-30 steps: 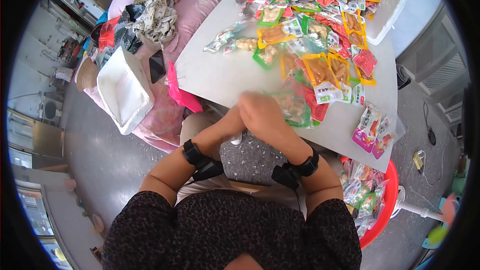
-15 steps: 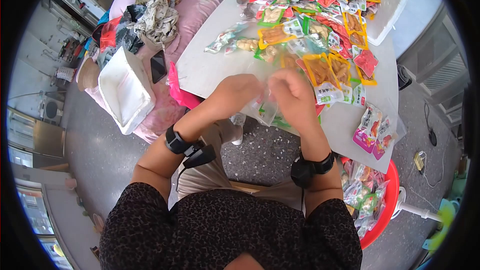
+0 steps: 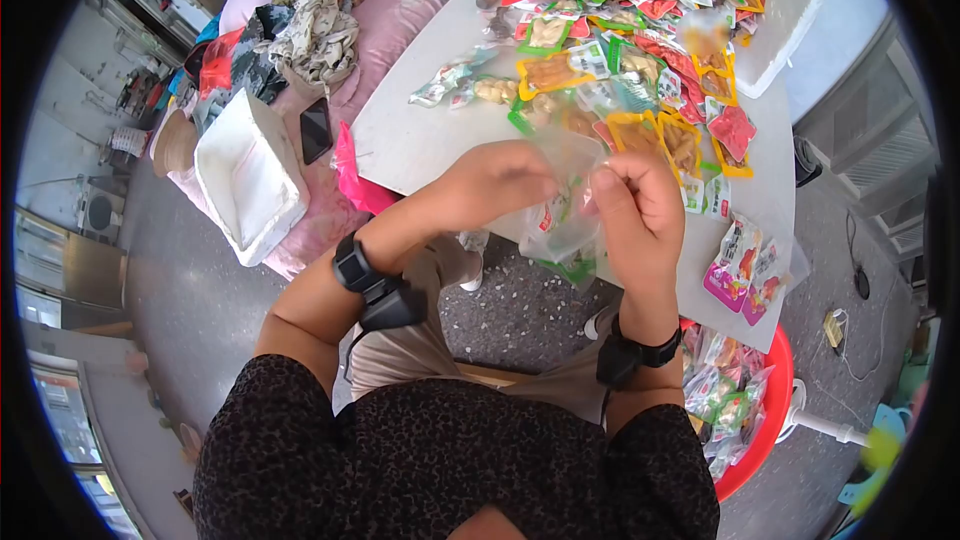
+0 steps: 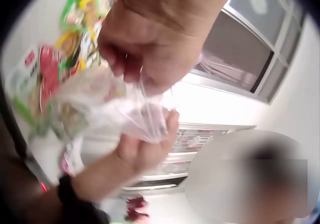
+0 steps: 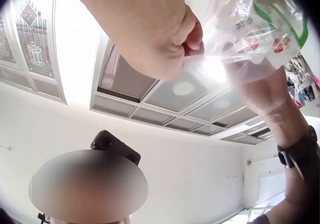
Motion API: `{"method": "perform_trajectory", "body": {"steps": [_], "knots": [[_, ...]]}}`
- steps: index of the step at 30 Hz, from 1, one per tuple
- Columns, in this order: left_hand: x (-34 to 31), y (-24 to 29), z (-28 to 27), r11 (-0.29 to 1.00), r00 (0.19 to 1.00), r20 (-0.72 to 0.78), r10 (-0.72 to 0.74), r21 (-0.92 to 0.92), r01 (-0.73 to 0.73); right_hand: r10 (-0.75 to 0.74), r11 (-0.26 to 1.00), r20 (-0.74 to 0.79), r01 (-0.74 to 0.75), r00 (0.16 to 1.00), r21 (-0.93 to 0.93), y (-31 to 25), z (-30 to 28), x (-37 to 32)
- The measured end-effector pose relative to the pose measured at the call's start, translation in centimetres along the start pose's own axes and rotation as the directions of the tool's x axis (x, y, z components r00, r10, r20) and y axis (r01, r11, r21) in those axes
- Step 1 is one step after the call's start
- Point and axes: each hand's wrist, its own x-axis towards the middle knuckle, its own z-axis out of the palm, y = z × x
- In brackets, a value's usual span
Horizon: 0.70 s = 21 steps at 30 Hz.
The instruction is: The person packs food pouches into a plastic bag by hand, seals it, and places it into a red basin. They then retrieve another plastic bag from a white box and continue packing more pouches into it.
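A clear plastic bag with green-edged snack packets inside hangs between the two hands, over the table's near edge. My left hand grips the bag's upper edge from the left, fingers curled in the left wrist view. On the other side my right hand pinches the bag's edge between thumb and fingers. In the right wrist view the bag stretches from the right hand across the left hand. Just beyond the hands lie yellow-edged snack packets.
A large pile of snack packets covers the far side of the table, by a white foam box. Two pink-and-white packets lie near the right corner. A red tub of bagged packets stands below. Another white box is at left.
The hands were together at the table edge, then drew apart. The clear bag now hangs between them, its packets showing inside. The right hand has moved right.
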Motion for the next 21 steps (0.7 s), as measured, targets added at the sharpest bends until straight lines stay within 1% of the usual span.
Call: {"method": "perform_trajectory", "body": {"steps": [2,3,5,6,8,9,10,11,12,14,15,18,19,21], "knots": [[0.2,-0.5,-0.7,0.964,0.994,0.095,-0.061,-0.253,0.083,0.028,1.000,-0.002,-0.028,1.000,-0.010,0.8,-0.6,0.8],[0.3,-0.7,-1.1,0.919,0.985,0.151,-0.082,-0.371,0.134,0.061,0.998,-0.017,-0.061,0.998,0.016,1.0,-0.9,1.0],[0.8,-1.8,-2.0,0.876,0.981,0.118,-0.156,-0.441,0.192,0.136,0.989,-0.042,-0.133,0.990,0.070,1.4,-1.6,1.2],[1.2,-2.5,-2.5,0.851,0.976,0.104,-0.193,-0.477,0.219,0.133,0.989,-0.061,-0.129,0.989,0.072,1.6,-1.8,1.3],[2.9,-5.1,-3.5,0.942,0.963,-0.005,-0.271,-0.208,0.264,0.123,0.990,-0.098,-0.116,0.988,0.075,1.8,-2.3,1.6],[3.9,-6.3,-3.9,0.954,0.953,-0.068,-0.296,-0.067,0.292,0.129,0.989,-0.124,-0.119,0.984,0.083,1.8,-2.5,1.7],[4.7,-7.3,-4.2,0.957,0.958,-0.117,-0.262,0.096,0.273,0.134,0.988,-0.151,-0.121,0.979,0.091,1.8,-2.7,1.8],[5.6,-8.2,-4.4,0.932,0.962,-0.159,-0.220,0.257,0.255,0.140,0.987,-0.177,-0.124,0.974,0.100,1.8,-2.8,1.9],[6.3,-8.5,-4.3,0.880,0.966,-0.194,-0.171,0.411,0.238,0.141,0.987,-0.167,-0.125,0.976,0.102,1.8,-2.8,2.0],[7.5,-9.0,-3.7,0.784,0.987,-0.162,-0.016,0.610,0.114,0.144,0.986,-0.149,-0.129,0.978,0.105,1.8,-2.7,2.0],[8.1,-9.2,-3.4,0.715,0.989,-0.134,0.058,0.697,0.052,0.139,0.988,-0.146,-0.125,0.980,0.095,1.8,-2.6,2.0],[10.2,-10.0,-2.7,0.451,0.993,-0.017,-0.117,0.890,0.068,0.124,0.991,-0.140,-0.115,0.982,0.073,2.1,-2.3,2.1],[10.0,-10.3,-2.4,0.440,0.996,-0.083,-0.043,0.893,0.094,0.122,0.991,-0.142,-0.113,0.982,0.070,2.2,-2.4,2.1],[9.3,-10.9,-1.4,0.423,0.973,-0.207,0.103,0.894,0.145,0.127,0.990,-0.145,-0.117,0.981,0.074,2.4,-2.4,2.1]]}}
